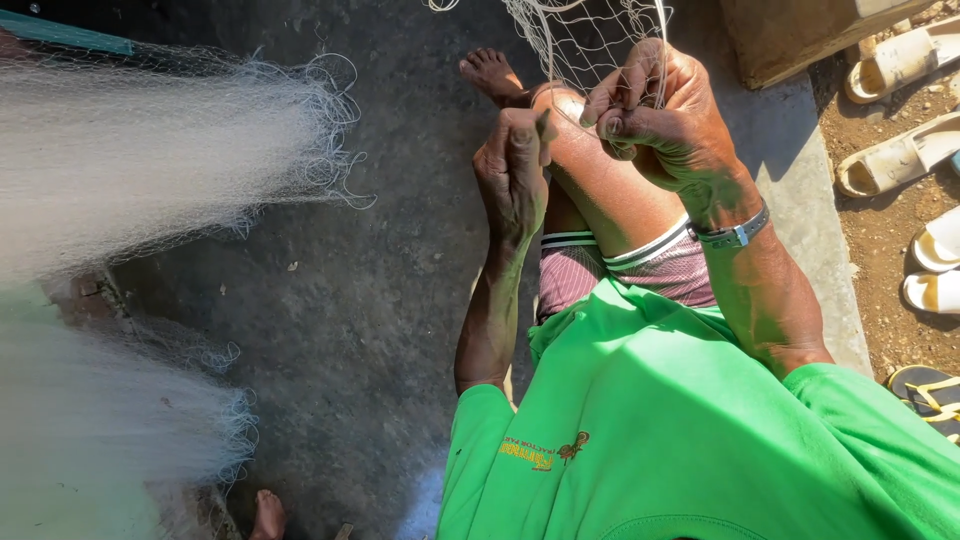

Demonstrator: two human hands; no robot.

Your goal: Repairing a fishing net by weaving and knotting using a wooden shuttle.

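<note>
I look down and see my two hands up by my bent knee [575, 130]. My right hand [665, 115] has its fingers [625, 95] pinching thin white strands of the fishing net [585, 40]. The net hangs down from above and drapes over the knee. My left hand [512, 170] is curled into a fist just beside the right one, thumb up. I think it grips a strand too, but the line is too thin for me to be sure.

A big soft heap of the same net [130, 150] lies on the grey concrete floor [400, 260], well apart from my hands. Pale sandals [900, 60] sit on the dirt at the right.

To do this well, I think both hands should keep the strand pulled tight between them. The pinch should be firm but small, so the little holes stay easy to see. The knee helps hold the net flat.
</note>
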